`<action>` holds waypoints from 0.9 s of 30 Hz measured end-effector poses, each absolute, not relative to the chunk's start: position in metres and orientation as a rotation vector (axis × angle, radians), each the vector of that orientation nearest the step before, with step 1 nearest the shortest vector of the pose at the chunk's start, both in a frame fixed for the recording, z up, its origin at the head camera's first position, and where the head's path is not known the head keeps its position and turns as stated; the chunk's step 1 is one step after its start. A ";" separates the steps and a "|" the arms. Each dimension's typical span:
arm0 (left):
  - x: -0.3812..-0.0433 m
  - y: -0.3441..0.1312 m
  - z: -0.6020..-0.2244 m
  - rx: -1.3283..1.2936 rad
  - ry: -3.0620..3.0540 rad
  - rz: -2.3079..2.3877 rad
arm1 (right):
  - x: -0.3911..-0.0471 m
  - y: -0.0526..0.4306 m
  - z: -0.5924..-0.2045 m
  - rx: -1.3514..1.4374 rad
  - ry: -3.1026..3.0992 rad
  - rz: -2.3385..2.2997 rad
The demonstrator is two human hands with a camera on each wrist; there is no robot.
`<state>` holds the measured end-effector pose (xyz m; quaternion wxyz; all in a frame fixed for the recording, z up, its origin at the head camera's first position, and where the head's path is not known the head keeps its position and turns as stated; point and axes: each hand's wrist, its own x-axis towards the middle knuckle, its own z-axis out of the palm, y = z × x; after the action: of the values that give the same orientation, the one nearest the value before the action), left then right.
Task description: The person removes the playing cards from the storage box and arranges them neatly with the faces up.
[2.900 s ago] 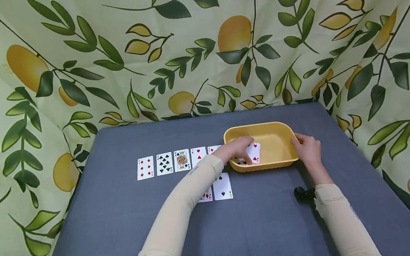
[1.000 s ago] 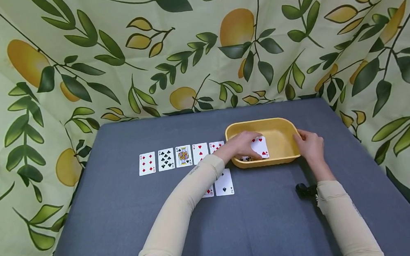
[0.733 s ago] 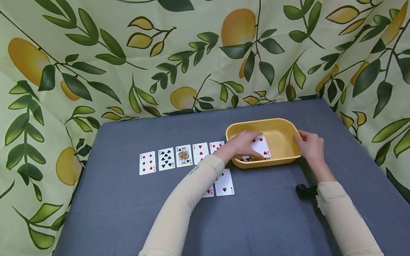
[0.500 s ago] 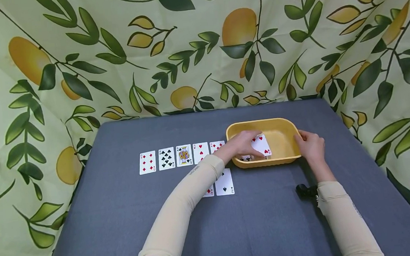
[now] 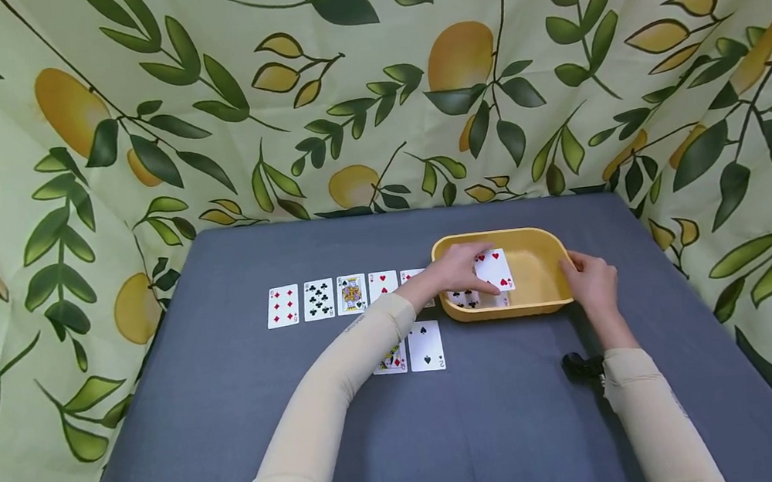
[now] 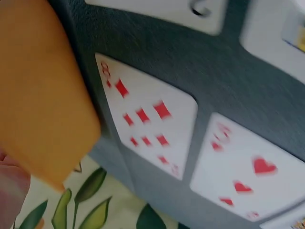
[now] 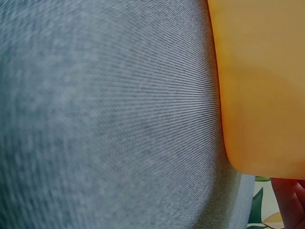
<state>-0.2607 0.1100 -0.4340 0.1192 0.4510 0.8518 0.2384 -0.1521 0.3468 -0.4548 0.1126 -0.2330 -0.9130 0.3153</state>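
In the head view my left hand (image 5: 464, 267) reaches over the left side of a yellow tray (image 5: 544, 268) and pinches a hearts playing card (image 5: 497, 271) between thumb and fingers. Below that card, other playing cards (image 5: 467, 300) lie in the tray, partly covered by the hand. My right hand (image 5: 594, 284) grips the tray's right rim. In the left wrist view only a sliver of the left hand shows beside the tray wall. The right wrist view has the tray's outer wall (image 7: 267, 95), with fingers (image 7: 288, 202) under its corner.
A row of face-up cards runs left of the tray, including a six of diamonds (image 5: 284, 306), a king (image 5: 351, 294) and an eight of diamonds (image 6: 147, 117). Nearer me lie a two of spades (image 5: 426, 346) and a queen of diamonds (image 5: 392, 360), partly behind my left sleeve.
The hearts card in my left hand has shifted a little right and up from the cards beneath, which show more now. My right hand keeps its grip on the rim.
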 end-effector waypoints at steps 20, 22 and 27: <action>-0.237 -0.067 -0.417 1.027 2.619 0.922 | -0.144 0.347 -0.458 -0.702 -2.699 0.886; -0.232 -0.086 -0.423 1.011 2.630 0.925 | -0.144 0.347 -0.457 -0.701 -2.701 0.896; -0.216 -0.123 -0.434 0.964 2.660 0.954 | -0.152 0.348 -0.455 -0.659 -2.703 0.889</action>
<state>-0.2158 -0.1229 -0.4340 0.0779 0.3218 0.8882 0.3185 -0.1518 0.3475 -0.4550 0.1102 -0.2243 -0.9198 0.3026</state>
